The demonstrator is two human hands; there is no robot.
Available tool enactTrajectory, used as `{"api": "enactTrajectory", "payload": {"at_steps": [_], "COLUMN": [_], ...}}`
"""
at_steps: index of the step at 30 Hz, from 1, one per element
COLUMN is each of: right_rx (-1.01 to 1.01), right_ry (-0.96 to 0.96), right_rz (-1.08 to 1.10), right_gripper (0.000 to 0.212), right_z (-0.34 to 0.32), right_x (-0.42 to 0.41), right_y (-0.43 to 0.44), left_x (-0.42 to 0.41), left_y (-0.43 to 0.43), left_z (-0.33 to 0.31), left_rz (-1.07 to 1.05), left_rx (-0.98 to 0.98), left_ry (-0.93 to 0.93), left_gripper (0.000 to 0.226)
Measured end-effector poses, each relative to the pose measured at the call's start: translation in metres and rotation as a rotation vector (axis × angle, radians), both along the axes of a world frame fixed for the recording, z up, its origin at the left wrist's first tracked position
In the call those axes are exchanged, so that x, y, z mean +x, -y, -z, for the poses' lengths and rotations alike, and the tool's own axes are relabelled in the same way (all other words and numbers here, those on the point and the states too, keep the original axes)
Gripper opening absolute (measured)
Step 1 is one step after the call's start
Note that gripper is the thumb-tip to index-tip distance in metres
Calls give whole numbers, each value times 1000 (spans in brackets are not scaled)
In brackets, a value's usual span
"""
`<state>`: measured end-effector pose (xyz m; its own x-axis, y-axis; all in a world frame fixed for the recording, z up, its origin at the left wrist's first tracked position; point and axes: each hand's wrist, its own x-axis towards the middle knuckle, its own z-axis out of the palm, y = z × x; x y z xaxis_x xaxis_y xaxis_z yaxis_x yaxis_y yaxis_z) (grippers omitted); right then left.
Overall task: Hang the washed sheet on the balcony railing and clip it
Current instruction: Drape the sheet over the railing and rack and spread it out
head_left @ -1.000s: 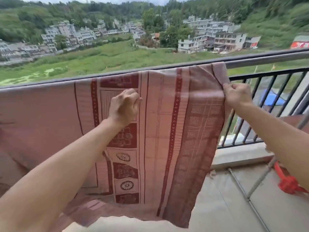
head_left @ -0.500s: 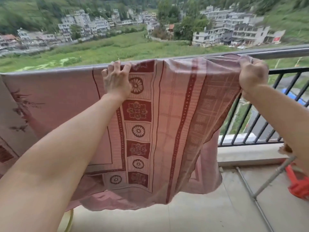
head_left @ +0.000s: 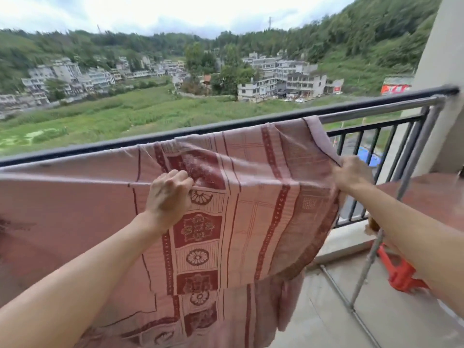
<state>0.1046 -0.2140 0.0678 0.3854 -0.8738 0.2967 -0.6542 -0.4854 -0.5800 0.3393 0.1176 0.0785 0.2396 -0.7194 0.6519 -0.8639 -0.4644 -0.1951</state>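
**Both Hands Pulling the Sheet Taut at the Rail**

The pink sheet [head_left: 263, 209] with dark red patterned bands hung over the top of the balcony railing [head_left: 75, 151], covering the left and middle of it and falling toward the floor [head_left: 326, 310]. Its right end was folded over a silver bar [head_left: 376, 110] that ran just inside the black top rail. Further left I could not tell which of the two carried the cloth. The right stretch of the railing, up to the pillar [head_left: 442, 71], stood bare, with its black uprights showing.

The left hand [head_left: 170, 197] was closed in a fist, knuckles up, with a fold of the sheet bunched inside the curled fingers, a little below the top rail and near the widest red band. The right hand [head_left: 351, 174] gripped the sheet's right side edge, just in front of the uprights. It was blurred, so I could not make out the fingers one by one. Between the two hands the cloth was drawn tight, and a straight crease ran from the left fist out to the left edge of the view. Below the hands the right corner of the sheet curled loosely.

A silver post [head_left: 371, 259] slanted down to the floor at the right, and a red plastic thing [head_left: 399, 275] lay beside its foot, partly hidden by the right forearm.
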Motion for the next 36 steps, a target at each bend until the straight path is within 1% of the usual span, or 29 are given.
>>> {"api": "enactTrajectory", "payload": {"at_steps": [2,3,6,8,9,11,12,13,15,16,17,19,21,24,26,28,30,32,34,35,36], "right_rx": [0,-12,-103,-141,-134,-61,6,76,163,177,166,100,58,39,59,84,139,186,174,125,60], "right_ry": [12,58,218,263,274,329,368,399,425,426,432,497,645,817,849,856,787,575,337,246,203], "right_rz": [48,71,149,132,123,104,80,48,-36,-76,-98,-47,27,94,151,218,215,196,171,168,176], "right_gripper": [21,19,27,27,26,24,21,22,40,46,47,40,37,31,27,33,33,41,47,43,36], "right_z": [-10,-17,-42,-56,-60,-64,-64,-64,-63,-64,-67,-75,-88,-106,-111,-104,-86,-57,-29,-21,-15], "right_x": [6,11,27,43,51,65,69,70,63,57,49,29,6,-33,-59,-78,-89,-95,-98,-100,-101], "right_y": [-2,-1,-2,-3,-2,4,7,10,19,23,29,45,70,106,135,170,196,216,226,222,217], "left_x": [-5,-8,-15,-21,-22,-20,-18,-18,-22,-27,-32,-39,-43,-53,-67,-81,-91,-100,-107,-111,-115], "left_y": [0,-1,-8,-9,-9,-5,-2,3,23,35,51,84,118,152,168,182,193,203,208,208,206], "left_z": [-5,-5,1,6,9,9,6,2,-8,-16,-24,-39,-52,-60,-58,-53,-43,-28,-10,1,11], "left_rz": [68,103,177,190,198,211,199,179,144,138,131,77,-17,-134,-168,-159,-101,-48,-10,14,31], "left_rx": [7,12,36,95,126,170,188,183,131,83,40,-6,-15,-21,-20,-39,-97,-175,-230,-237,-228], "left_ry": [34,46,62,43,38,29,12,-12,-43,-59,-79,-122,-161,-224,-238,-229,-208,-146,-102,-84,-69], "left_gripper": [23,24,25,25,25,21,16,17,39,46,49,47,44,54,57,48,37,37,36,36,36]}}
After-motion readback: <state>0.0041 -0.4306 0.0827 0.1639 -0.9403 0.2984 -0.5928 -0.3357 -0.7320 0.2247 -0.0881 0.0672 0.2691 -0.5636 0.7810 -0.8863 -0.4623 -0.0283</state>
